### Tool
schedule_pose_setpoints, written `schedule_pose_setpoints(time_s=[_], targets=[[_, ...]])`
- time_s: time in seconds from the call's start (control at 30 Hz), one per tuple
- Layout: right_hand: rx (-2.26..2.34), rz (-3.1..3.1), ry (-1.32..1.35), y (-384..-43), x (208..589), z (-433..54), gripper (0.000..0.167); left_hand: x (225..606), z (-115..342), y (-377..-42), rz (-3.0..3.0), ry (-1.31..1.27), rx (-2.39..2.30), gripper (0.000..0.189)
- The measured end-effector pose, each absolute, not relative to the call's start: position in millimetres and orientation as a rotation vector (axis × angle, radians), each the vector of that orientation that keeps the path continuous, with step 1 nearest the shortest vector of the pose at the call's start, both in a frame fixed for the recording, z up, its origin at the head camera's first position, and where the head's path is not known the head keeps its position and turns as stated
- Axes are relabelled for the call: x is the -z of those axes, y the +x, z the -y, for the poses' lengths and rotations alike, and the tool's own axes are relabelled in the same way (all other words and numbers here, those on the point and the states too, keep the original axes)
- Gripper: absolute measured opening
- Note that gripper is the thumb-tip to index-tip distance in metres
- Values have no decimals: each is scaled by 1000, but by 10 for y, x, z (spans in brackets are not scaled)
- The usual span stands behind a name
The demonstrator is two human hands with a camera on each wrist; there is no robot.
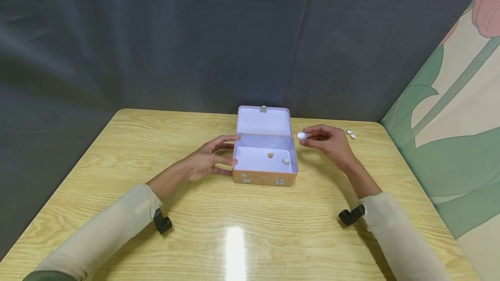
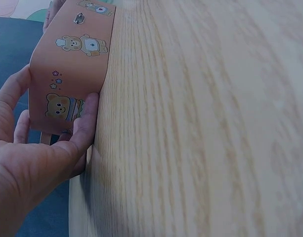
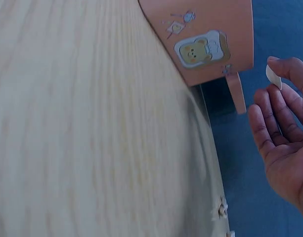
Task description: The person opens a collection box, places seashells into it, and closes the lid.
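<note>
An orange tin box (image 1: 265, 179) with bear pictures stands on the table, its lid (image 1: 264, 120) swung back and its pale lilac inside showing. In it lie a small brownish shell (image 1: 270, 155) and a whitish shell (image 1: 286, 161). My left hand (image 1: 207, 159) rests on the box's left side with spread, fairly straight fingers; the left wrist view shows the fingertips (image 2: 91, 101) against the printed wall. To the right of the box, my right hand (image 1: 328, 142) pinches a white seashell (image 1: 302, 135) between thumb and fingers, raised beside the rim.
Small white shells (image 1: 351, 134) lie at the back right of the wooden table (image 1: 187, 229), behind the right hand. A dark curtain (image 1: 195, 46) hangs along the back edge. A flower-patterned panel (image 1: 449, 142) stands at the right.
</note>
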State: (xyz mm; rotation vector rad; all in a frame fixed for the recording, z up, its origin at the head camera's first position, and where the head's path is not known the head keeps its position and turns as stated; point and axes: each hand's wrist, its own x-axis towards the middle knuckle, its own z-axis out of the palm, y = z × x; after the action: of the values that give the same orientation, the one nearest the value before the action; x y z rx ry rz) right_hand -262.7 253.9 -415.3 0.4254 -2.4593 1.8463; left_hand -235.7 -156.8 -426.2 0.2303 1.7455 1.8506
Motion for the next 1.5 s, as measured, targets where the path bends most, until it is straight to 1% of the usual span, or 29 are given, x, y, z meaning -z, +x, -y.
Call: schedule_pose_setpoints(time_s=[0.9, 1.33, 1.5], targets=[[-1846, 2473, 479, -2647, 3950, -2026, 38, 4275, 1566, -2360, -1747, 237, -1850, 83], [-1847, 2475, 572, -2671, 3968, -1843, 37, 4262, 1566, -2354, -1742, 236, -1857, 83], [-1842, 2503, 588, -2665, 3974, -1811, 40, 4259, 1569, -2354, -1746, 248, -1852, 83]])
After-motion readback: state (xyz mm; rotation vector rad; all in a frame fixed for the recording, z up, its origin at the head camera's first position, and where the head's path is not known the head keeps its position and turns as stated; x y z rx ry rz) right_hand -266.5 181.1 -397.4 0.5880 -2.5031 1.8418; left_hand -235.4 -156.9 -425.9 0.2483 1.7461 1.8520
